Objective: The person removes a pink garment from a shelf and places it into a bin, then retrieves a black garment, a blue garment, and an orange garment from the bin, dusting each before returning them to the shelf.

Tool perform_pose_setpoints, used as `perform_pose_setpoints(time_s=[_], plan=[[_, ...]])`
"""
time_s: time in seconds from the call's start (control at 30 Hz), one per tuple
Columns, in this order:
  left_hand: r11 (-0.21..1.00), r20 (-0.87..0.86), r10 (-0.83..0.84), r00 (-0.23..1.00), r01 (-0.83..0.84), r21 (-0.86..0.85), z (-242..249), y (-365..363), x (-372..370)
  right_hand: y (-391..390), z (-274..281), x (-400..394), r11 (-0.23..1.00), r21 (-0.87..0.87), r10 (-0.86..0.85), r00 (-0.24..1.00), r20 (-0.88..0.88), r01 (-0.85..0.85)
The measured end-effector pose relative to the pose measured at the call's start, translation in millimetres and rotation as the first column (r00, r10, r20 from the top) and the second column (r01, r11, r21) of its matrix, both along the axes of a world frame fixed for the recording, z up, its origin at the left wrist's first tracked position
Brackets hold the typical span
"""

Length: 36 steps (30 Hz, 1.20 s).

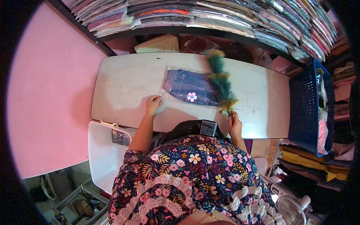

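Observation:
A folded blue denim garment [187, 84] lies in a clear plastic bag on the white table [123, 82], with a pink and blue flower shape [191, 96] on it. My left hand [154, 105] is at the bag's lower left corner, its fingers pinched together; whatever they grip is too small to make out. In my right hand [234, 122] is the handle of a green and yellow feathery duster [221, 82]. The duster points away from me over the bag's right side, and its far end is blurred.
Shelves of plastic-wrapped garments [225, 20] run above the table's far edge. A blue basket [309, 105] stands at the right end, beside stacked cloth [311, 161]. At the lower left is a white tub [103, 153] with a packet inside. A fan [290, 210] is at the lower right.

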<state>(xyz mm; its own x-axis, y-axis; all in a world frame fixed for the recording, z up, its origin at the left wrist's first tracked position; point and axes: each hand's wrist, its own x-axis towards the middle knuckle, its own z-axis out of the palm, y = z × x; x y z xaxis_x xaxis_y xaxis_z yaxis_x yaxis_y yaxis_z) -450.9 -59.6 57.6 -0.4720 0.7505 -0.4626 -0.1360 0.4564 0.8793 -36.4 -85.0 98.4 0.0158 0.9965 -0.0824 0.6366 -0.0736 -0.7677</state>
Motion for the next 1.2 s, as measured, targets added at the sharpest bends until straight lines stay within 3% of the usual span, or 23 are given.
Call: perform_pose_setpoints(time_s=[0.03, 0.07, 0.13, 0.2, 0.3, 0.37, 0.4, 0.47, 0.5, 0.57, 0.6, 0.67, 0.7, 0.73, 0.8, 0.83, 0.87, 0.93, 0.97, 1.0, 1.07, 1.1, 1.2], plan=[[1.0, 0.016, 0.008, 1.0, -0.008, 0.0, -8, -4, 3, -5, -13, 5, 0.983, 0.126, 0.134, 0.991, -0.01, -0.131], [1.0, 0.028, 0.015, 0.999, -0.016, 0.009, -10, -3, 5, -5, -14, 9, 0.983, 0.127, 0.136, 0.991, -0.011, -0.133], [1.0, 0.005, -0.012, 1.0, 0.012, -0.009, -4, -2, 10, -3, -16, 17, 0.938, 0.107, 0.302, 0.928, 0.218, -0.331], [0.999, -0.012, -0.033, 0.999, 0.032, -0.036, -1, -9, 11, 11, -19, 16, 0.993, 0.058, 0.087, 0.98, 0.176, -0.099], [0.998, -0.073, 0.016, 0.997, -0.02, -0.054, 1, -17, 6, 29, -7, 2, 0.996, 0.086, -0.035, 0.998, 0.059, 0.03], [0.986, -0.308, 0.086, 0.948, -0.037, 0.162, -9, -20, 0, 31, 2, -9, 0.979, 0.17, 0.111, 0.994, -0.005, -0.109], [0.986, -0.309, 0.083, 0.948, -0.034, 0.162, -7, -18, 0, 29, 3, -13, 0.975, 0.088, 0.203, 0.979, 0.009, -0.203], [0.901, -0.602, 0.216, 0.769, 0.081, 0.427, -5, -16, 2, 23, 6, -23, 0.886, 0.089, 0.447, 0.89, 0.092, -0.455], [0.901, -0.6, 0.217, 0.77, 0.078, 0.426, 1, -15, 5, 22, 2, -22, 0.885, 0.087, 0.449, 0.889, 0.093, -0.457], [0.882, -0.774, 0.205, 0.599, 0.23, 0.412, 18, -11, 17, 24, -9, -21, 0.751, 0.025, 0.66, 0.751, -0.008, -0.66], [0.88, -0.772, 0.211, 0.6, 0.227, 0.417, 25, -9, 22, 27, 0, -20, 0.749, 0.027, 0.663, 0.749, -0.003, -0.662], [0.865, -0.88, 0.032, 0.475, 0.428, 0.262, 34, -8, 32, 31, 25, -12, 0.798, -0.235, 0.536, 0.832, -0.146, -0.555], [0.843, -0.925, -0.058, 0.374, 0.515, 0.156, 32, -6, 33, 29, 21, -14, 0.878, -0.082, 0.458, 0.877, -0.146, -0.472], [0.846, -0.926, -0.06, 0.374, 0.511, 0.151, 26, -7, 39, 29, 15, -9, 0.875, -0.086, 0.461, 0.875, -0.149, -0.476], [0.733, -0.923, -0.336, 0.187, 0.668, -0.131, 18, -2, 49, 29, 23, -13, 0.963, -0.122, 0.222, 0.962, -0.156, -0.242], [0.69, -0.915, -0.395, 0.084, 0.685, -0.235, 15, 0, 54, 29, 30, -19, 0.96, -0.109, 0.246, 0.963, -0.11, -0.258], [0.685, -0.915, -0.395, 0.084, 0.69, -0.233, 12, -1, 57, 28, 28, -23, 0.962, -0.11, 0.239, 0.965, -0.108, -0.251], [0.67, -0.891, -0.453, -0.019, 0.652, -0.355, 10, -5, 61, 28, 19, -29, 0.865, 0.131, 0.463, 0.872, 0.163, -0.484], [0.628, -0.812, -0.581, -0.048, 0.609, -0.485, 8, -3, 59, 28, 15, -29, 0.865, 0.118, 0.453, 0.859, 0.238, -0.488], [0.624, -0.813, -0.58, -0.053, 0.613, -0.485, 10, -4, 59, 29, 7, -27, 0.868, 0.119, 0.446, 0.863, 0.238, -0.482], [0.673, -0.89, -0.456, 0.016, 0.66, -0.333, 16, -7, 61, 33, -7, -17, 0.982, 0.024, 0.167, 0.927, 0.335, -0.185], [0.672, -0.89, -0.455, 0.015, 0.662, -0.332, 17, -8, 62, 36, 0, -15, 0.995, 0.049, 0.071, 0.954, 0.291, -0.089], [0.678, -0.886, -0.463, 0.031, 0.656, -0.331, 17, -9, 63, 35, 7, -8, 0.98, 0.187, 0.035, 0.987, 0.16, -0.065]])
